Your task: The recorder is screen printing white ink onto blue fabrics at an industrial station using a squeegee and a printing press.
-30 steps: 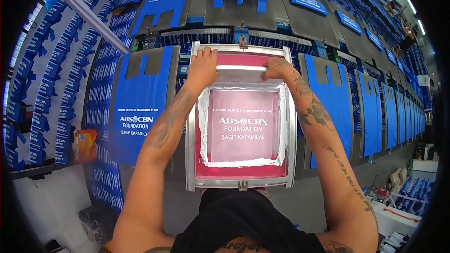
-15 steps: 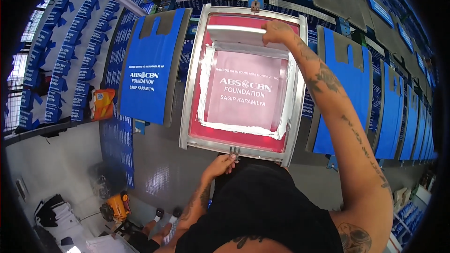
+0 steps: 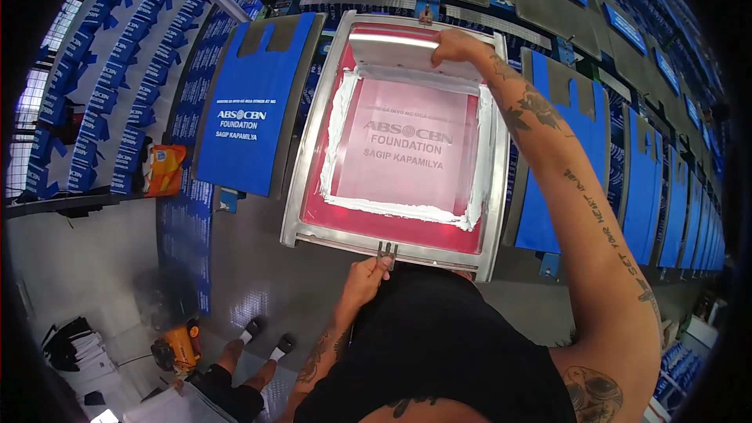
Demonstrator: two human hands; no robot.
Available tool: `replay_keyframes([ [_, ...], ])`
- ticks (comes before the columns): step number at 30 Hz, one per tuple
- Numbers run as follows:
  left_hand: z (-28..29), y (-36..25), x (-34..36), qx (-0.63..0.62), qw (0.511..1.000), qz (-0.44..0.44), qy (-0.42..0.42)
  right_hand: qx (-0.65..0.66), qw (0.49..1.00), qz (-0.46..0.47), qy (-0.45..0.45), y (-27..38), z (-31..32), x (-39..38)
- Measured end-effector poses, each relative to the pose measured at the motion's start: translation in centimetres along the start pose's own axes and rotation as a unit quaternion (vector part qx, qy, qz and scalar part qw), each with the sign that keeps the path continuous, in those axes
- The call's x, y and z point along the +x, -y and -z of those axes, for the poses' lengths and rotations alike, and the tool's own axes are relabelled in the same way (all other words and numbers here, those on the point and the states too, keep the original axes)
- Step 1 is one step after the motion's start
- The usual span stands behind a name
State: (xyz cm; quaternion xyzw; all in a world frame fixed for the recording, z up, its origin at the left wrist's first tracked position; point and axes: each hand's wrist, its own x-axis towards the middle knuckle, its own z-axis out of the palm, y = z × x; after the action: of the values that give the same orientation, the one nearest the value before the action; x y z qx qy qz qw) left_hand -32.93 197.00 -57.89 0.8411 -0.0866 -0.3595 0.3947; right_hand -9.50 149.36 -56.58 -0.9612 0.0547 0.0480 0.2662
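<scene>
Flanking the framed screen (image 3: 403, 188), blue bags (image 3: 247, 158) cover grey boards (image 3: 276, 37).

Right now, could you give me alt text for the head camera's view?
A silver-framed pink screen, with the person's right hand on the metal bar across its far end and the left hand pinching a small clip at its near edge. Blue bags lie on dark boards on either side.

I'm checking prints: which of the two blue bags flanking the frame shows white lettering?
The left blue bag: white lettering shows across its middle. The right blue bag, partly behind the right forearm, shows none where visible.
</scene>
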Motion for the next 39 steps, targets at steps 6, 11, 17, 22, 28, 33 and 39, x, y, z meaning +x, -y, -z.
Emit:
replay_keyframes([
  [6,-0.4,4.2,1.2,0.024,0.999,-0.003,0.041,-0.035,0.998,-0.035,-0.047,4.3,-4.9,-6.6],
  [11,0.5,4.2,3.0,0.042,0.991,-0.084,0.095,-0.023,0.993,-0.022,-0.112,10.5,-9.8,-15.8],
  [17,1.4,4.3,3.6,0.092,0.979,-0.078,0.163,-0.074,0.986,-0.009,-0.148,22.4,-17.4,-30.3],
  [22,7.0,-3.3,3.8,0.275,0.921,-0.057,0.268,0.0,0.99,-0.05,-0.133,20.5,-15.3,-30.0],
  [28,16.3,-2.0,7.6,0.339,0.907,-0.124,-0.219,0.384,0.861,-0.316,-0.106,9.3,-10.7,-29.3],
  [33,15.3,2.4,10.3,0.11,0.979,-0.051,-0.166,0.744,0.563,-0.308,-0.184,2.4,-15.7,-32.0],
  [39,7.3,-2.4,7.3,0.152,0.962,-0.088,-0.208,0.791,0.518,-0.234,-0.226,-2.8,-15.0,-39.3],
])
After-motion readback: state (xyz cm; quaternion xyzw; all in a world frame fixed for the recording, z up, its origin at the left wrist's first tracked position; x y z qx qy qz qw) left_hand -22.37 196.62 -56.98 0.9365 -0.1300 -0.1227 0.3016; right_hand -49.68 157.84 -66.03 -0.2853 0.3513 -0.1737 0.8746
